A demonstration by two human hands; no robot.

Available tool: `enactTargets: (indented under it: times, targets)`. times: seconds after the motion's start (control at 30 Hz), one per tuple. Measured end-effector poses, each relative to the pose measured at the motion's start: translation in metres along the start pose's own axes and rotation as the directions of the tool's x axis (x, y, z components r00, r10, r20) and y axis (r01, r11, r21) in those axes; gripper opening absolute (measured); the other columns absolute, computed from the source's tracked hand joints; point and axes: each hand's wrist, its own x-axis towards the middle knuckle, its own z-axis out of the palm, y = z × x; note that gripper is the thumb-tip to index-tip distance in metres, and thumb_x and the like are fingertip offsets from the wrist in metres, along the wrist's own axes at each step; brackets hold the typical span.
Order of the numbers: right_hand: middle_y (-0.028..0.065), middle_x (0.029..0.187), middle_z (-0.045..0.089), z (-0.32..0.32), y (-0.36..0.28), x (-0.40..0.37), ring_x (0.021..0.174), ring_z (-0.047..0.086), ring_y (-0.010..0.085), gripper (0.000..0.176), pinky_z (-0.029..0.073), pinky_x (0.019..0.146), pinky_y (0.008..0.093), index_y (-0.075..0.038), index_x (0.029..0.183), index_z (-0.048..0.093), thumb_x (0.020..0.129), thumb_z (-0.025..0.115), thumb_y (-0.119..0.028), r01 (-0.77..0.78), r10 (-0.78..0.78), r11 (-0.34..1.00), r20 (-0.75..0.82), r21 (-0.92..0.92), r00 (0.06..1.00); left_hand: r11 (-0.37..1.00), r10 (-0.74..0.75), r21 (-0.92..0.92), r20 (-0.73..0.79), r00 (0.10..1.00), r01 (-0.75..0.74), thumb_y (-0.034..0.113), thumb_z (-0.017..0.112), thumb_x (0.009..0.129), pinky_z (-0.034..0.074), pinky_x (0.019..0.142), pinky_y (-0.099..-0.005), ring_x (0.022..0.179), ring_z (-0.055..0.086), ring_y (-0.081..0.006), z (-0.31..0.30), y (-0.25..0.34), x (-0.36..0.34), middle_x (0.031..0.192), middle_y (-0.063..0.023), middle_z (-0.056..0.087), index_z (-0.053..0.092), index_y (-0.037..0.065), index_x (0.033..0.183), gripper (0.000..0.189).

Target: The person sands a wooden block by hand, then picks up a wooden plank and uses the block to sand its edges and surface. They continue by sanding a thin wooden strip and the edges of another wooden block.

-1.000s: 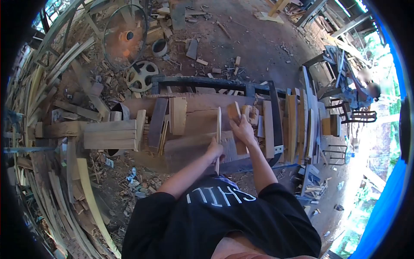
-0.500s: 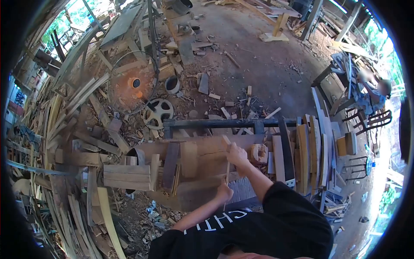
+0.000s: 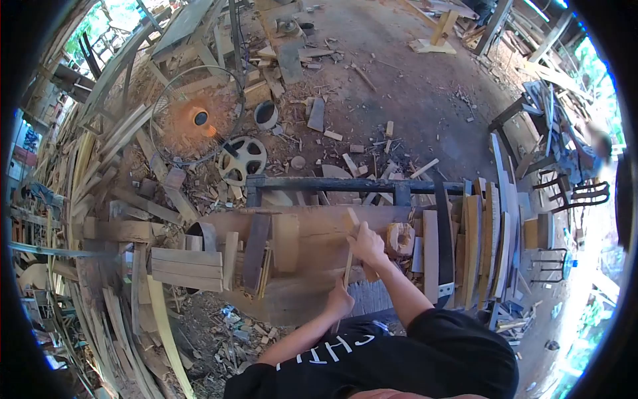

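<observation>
My right hand (image 3: pixel 367 245) is closed around the upper part of a thin wooden strip (image 3: pixel 348 266), just below its wider, pale end. Lower down and closer to my body, my left hand (image 3: pixel 340 302) grips the same strip, its fingers wrapped round it. The strip slants over a broad wooden workbench (image 3: pixel 316 233), its lower end reaching toward my shirt. Right of my right hand sits a hollowed wood block (image 3: pixel 400 238). A pale board (image 3: pixel 286 242) and a dark board (image 3: pixel 258 253) lie across the bench to the left.
Several long boards (image 3: pixel 473 233) stand in a row at the bench's right. A dark rail (image 3: pixel 325 185) runs along the far side. Beyond it are a spoked wheel (image 3: pixel 242 161) and a round-caged fan (image 3: pixel 199 118). Wood offcuts litter the floor (image 3: pixel 425 106). A blurred person (image 3: pixel 585 159) is at far right.
Both hands have come slightly nearer my body along with the strip, and the right hand has moved a little. The camera view has shifted slightly.
</observation>
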Motion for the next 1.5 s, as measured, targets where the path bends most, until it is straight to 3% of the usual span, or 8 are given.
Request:
enactTargets:
  times: [0.2, 0.4, 0.73, 1.13, 1.27, 1.33, 1.4, 1.5]
  targets:
    - [0.0292, 0.097, 0.064, 0.016, 0.007, 0.077, 0.094, 0.062, 0.0453, 0.040, 0.048, 0.085, 0.0511, -0.002, 0.105, 0.046, 0.081, 0.062, -0.029, 0.038, -0.035, 0.999, -0.099, 0.026, 0.995, 0.999, 0.017, 0.036, -0.023, 1.000, -0.016, 0.003, 0.054, 0.079, 0.046, 0.084, -0.0533, 0.098, 0.058, -0.0492, 0.006, -0.014, 0.005, 0.104, -0.0326, 0.060, 0.029, 0.010, 0.139, 0.065]
    - [0.0277, 0.101, 0.063, -0.001, 0.006, 0.018, 0.100, 0.060, 0.0448, 0.049, 0.047, 0.088, 0.0503, 0.001, 0.108, 0.049, 0.081, 0.061, -0.038, -0.008, 0.008, 0.999, -0.015, 0.033, 1.000, 0.996, 0.094, -0.002, -0.075, 0.993, -0.094, 0.004, 0.056, 0.080, 0.046, 0.084, -0.0533, 0.097, 0.059, -0.0479, 0.007, -0.016, 0.004, 0.102, -0.0321, 0.061, 0.030, 0.014, 0.139, 0.065]
    - [0.0270, 0.101, 0.063, 0.003, 0.005, 0.021, 0.097, 0.061, 0.0437, 0.049, 0.048, 0.085, 0.0505, -0.002, 0.108, 0.049, 0.081, 0.065, -0.038, -0.012, 0.012, 1.000, -0.035, -0.013, 0.999, 0.996, -0.093, 0.022, 0.066, 0.993, 0.092, 0.003, 0.051, 0.080, 0.046, 0.090, -0.0481, 0.105, 0.058, -0.0451, -0.008, 0.007, 0.002, 0.110, -0.0322, 0.059, 0.027, 0.018, 0.142, 0.068]
    - [0.0287, 0.093, 0.065, 0.003, -0.010, 0.038, 0.090, 0.063, 0.0452, 0.033, 0.048, 0.082, 0.0524, -0.004, 0.103, 0.049, 0.081, 0.059, -0.027, 0.051, -0.056, 0.997, -0.085, -0.058, 0.995, 0.998, -0.023, 0.064, -0.054, 0.998, 0.027, 0.002, 0.052, 0.076, 0.045, 0.086, -0.0517, 0.099, 0.057, -0.0470, -0.001, 0.013, 0.014, 0.103, -0.0312, 0.060, 0.046, 0.000, 0.121, 0.045]
    - [0.0247, 0.094, 0.065, 0.033, -0.004, 0.070, 0.091, 0.063, 0.0439, 0.039, 0.050, 0.080, 0.0506, -0.003, 0.103, 0.049, 0.079, 0.064, -0.029, 0.078, -0.084, 0.995, -0.126, -0.055, 0.988, 0.905, -0.329, -0.220, 0.181, 0.927, 0.364, 0.007, 0.053, 0.079, 0.047, 0.084, -0.0520, 0.094, 0.059, -0.0485, -0.022, 0.024, 0.012, 0.097, -0.0316, 0.061, 0.049, -0.003, 0.116, 0.038]
    - [0.0261, 0.092, 0.065, 0.032, -0.003, 0.079, 0.088, 0.063, 0.0432, 0.036, 0.050, 0.078, 0.0516, -0.002, 0.100, 0.049, 0.081, 0.061, -0.029, 0.091, -0.100, 0.994, -0.151, -0.063, 0.984, 0.986, -0.140, -0.079, 0.100, 0.985, 0.148, 0.013, 0.053, 0.086, 0.055, 0.065, -0.0479, 0.078, 0.067, -0.0404, 0.007, -0.023, 0.035, 0.092, -0.0295, 0.064, 0.045, -0.005, 0.115, 0.036]
    - [0.0270, 0.093, 0.064, 0.020, -0.005, 0.054, 0.090, 0.063, 0.0444, 0.040, 0.050, 0.079, 0.0516, 0.000, 0.103, 0.050, 0.079, 0.064, -0.028, 0.101, -0.114, 0.988, -0.107, -0.115, 0.988, 0.995, 0.008, 0.095, -0.111, 0.994, 0.003, 0.009, 0.052, 0.083, 0.050, 0.080, -0.0524, 0.089, 0.062, -0.0469, 0.011, -0.011, 0.023, 0.092, -0.0300, 0.063, 0.046, -0.004, 0.117, 0.036]
    - [0.0270, 0.094, 0.065, 0.005, -0.016, 0.017, 0.090, 0.063, 0.0446, 0.041, 0.050, 0.081, 0.0512, -0.001, 0.102, 0.049, 0.077, 0.067, -0.028, 0.101, -0.111, 0.983, -0.056, -0.156, 0.992, 0.999, -0.025, 0.033, -0.044, 0.999, 0.027, 0.006, 0.050, 0.078, 0.047, 0.086, -0.0532, 0.096, 0.060, -0.0472, 0.000, 0.004, 0.018, 0.098, -0.0315, 0.062, 0.049, 0.002, 0.120, 0.043]
